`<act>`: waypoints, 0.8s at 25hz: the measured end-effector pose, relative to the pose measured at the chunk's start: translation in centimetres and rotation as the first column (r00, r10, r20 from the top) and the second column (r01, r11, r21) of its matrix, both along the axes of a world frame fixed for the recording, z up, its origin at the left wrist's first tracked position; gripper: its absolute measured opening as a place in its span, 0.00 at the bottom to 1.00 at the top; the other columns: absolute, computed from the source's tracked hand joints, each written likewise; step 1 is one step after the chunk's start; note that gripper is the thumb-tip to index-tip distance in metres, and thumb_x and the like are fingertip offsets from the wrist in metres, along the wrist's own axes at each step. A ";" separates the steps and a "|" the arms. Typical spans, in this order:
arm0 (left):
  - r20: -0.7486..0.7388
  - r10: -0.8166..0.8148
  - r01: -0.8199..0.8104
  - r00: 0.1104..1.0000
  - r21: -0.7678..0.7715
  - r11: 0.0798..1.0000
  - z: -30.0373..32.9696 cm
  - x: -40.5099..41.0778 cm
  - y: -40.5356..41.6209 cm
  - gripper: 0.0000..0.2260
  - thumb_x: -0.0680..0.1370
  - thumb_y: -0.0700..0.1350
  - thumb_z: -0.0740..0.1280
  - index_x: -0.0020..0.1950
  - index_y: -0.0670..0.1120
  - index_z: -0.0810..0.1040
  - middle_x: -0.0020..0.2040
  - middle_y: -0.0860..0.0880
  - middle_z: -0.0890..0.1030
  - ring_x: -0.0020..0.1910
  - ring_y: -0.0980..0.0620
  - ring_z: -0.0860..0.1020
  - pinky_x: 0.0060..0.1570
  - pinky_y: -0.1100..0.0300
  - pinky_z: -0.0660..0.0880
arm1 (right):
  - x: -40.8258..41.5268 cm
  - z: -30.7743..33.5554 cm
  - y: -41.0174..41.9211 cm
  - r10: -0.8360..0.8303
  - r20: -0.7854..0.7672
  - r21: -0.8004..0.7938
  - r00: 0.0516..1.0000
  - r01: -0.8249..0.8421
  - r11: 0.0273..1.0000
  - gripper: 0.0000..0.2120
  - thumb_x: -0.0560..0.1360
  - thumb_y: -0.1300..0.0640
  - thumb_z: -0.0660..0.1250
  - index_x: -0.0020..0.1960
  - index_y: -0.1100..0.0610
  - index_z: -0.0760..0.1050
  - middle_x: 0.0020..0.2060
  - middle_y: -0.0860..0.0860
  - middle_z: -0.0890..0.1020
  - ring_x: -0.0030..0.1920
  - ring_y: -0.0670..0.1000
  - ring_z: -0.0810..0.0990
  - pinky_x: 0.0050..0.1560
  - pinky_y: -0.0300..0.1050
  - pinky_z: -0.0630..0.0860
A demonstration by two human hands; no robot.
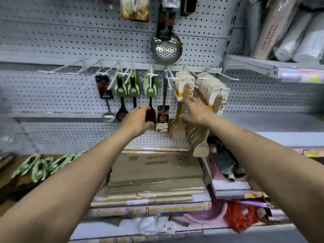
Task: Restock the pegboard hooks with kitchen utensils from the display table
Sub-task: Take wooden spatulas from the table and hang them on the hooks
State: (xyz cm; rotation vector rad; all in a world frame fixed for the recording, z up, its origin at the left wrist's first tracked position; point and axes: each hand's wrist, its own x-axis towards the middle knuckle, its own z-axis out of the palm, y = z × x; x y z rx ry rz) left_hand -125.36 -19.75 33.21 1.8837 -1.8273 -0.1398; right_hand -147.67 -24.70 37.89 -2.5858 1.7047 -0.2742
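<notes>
A grey pegboard [70, 37] carries a row of white hooks. Black utensils with green card sleeves [150, 85] hang on the middle hooks. My left hand [135, 121] reaches up and its fingers curl round the black spatula head [150, 115] of the rightmost green-carded one. My right hand [196, 111] is spread, with its fingertips touching the bunch of wooden spatulas [180, 109] that hangs from a hook. A second bunch of wooden spatulas [206, 123] hangs just right of it. More green-carded utensils [38, 166] lie on the table at the lower left.
Several hooks [70, 71] at the left of the row are bare. A steel skimmer [165, 48] hangs above, a small ladle [108, 111] at left. Flat cardboard packs [156, 174] are stacked below the hooks. Rolled goods [289, 28] fill the shelf at the upper right.
</notes>
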 end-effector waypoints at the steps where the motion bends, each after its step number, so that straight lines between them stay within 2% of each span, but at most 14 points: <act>1: 0.030 0.012 -0.012 0.999 -0.013 1.000 0.8 0.7 2.0 0.26 0.73 0.53 0.72 0.69 0.54 0.68 0.63 0.48 0.77 0.61 0.45 0.75 0.59 0.50 0.74 | 0.4 0.8 1.4 0.032 -0.033 -0.035 0.999 -0.033 0.999 0.31 0.78 0.47 0.66 0.77 0.52 0.60 0.74 0.59 0.65 0.73 0.61 0.65 0.71 0.54 0.66; 8: 0.135 0.110 -0.089 0.985 -0.154 0.984 5.6 6.7 17.6 0.25 0.76 0.57 0.67 0.71 0.54 0.66 0.68 0.47 0.72 0.65 0.46 0.72 0.61 0.51 0.71 | 6.1 3.5 13.1 0.278 -0.054 -0.196 0.959 -0.283 0.939 0.28 0.79 0.43 0.64 0.75 0.51 0.63 0.71 0.55 0.69 0.72 0.57 0.67 0.68 0.55 0.70; 13: 0.163 0.205 -0.171 0.965 -0.204 0.964 5.6 12.8 24.2 0.24 0.77 0.59 0.65 0.70 0.54 0.66 0.68 0.48 0.71 0.67 0.46 0.70 0.60 0.49 0.73 | 13.6 3.6 18.7 0.403 -0.020 -0.213 0.915 -0.397 0.893 0.28 0.79 0.42 0.63 0.75 0.50 0.63 0.72 0.51 0.68 0.72 0.55 0.66 0.69 0.55 0.69; 20: 0.125 0.341 -0.305 0.932 -0.239 0.922 4.9 29.6 32.3 0.24 0.76 0.57 0.68 0.69 0.52 0.68 0.66 0.46 0.73 0.64 0.43 0.72 0.60 0.43 0.72 | 31.8 4.7 25.1 0.540 0.006 -0.216 0.842 -0.526 0.823 0.27 0.79 0.41 0.63 0.75 0.49 0.64 0.72 0.51 0.68 0.72 0.54 0.66 0.69 0.54 0.68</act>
